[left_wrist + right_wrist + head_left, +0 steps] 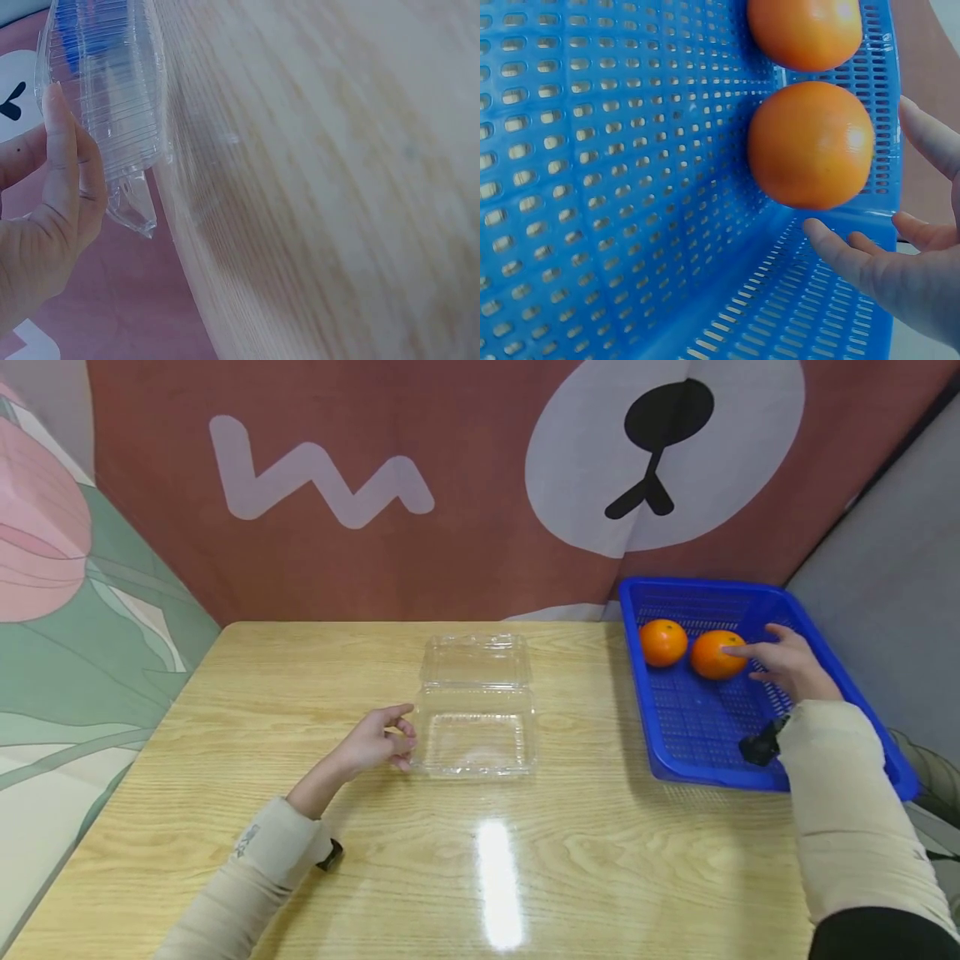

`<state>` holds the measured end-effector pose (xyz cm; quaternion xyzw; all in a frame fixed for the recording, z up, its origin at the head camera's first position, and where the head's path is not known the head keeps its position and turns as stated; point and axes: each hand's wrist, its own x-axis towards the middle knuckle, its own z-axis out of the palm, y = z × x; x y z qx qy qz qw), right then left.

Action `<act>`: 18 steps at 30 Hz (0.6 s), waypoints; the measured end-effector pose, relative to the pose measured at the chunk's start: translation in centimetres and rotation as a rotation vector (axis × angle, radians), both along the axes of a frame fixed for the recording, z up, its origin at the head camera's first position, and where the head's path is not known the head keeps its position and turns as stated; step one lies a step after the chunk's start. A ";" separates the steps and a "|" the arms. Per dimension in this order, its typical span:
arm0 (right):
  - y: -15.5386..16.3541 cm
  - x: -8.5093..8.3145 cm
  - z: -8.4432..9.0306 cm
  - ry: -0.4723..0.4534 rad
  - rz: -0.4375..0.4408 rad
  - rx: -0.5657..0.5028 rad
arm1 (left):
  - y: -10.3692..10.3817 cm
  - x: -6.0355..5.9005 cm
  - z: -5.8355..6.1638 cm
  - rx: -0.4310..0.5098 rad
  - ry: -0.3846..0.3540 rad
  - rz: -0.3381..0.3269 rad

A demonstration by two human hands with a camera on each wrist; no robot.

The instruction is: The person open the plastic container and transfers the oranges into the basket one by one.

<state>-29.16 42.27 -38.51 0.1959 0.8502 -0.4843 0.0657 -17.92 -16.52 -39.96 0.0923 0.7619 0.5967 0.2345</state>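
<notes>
A clear plastic clamshell container lies on the table with its lid folded back, away from me. At its left side is my left hand, fingers loosely bent. The left wrist view shows a fingertip against or very close to the container's ribbed wall; contact is hard to tell. Over the blue basket hangs my right hand, fingers spread and holding nothing. Nearest to it is an orange, and another orange sits just left of that one. The right wrist view shows a gap between fingertips and fruit.
The basket stands at the right end of the wooden table, close to a grey side panel. Behind the table hangs a reddish-brown cloth with a printed bear face. A leaf-patterned cloth borders the left.
</notes>
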 end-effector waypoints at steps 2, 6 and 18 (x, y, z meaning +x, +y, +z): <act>-1.2 1.1 1.5 0.015 0.019 0.001 | 0.0 0.0 0.0 -0.002 0.002 -0.003; -1.7 1.9 2.5 0.025 0.040 0.003 | 0.1 0.0 0.1 -0.009 0.003 -0.006; -0.9 1.3 2.3 0.028 0.028 0.010 | 0.1 0.2 0.0 -0.013 0.007 0.003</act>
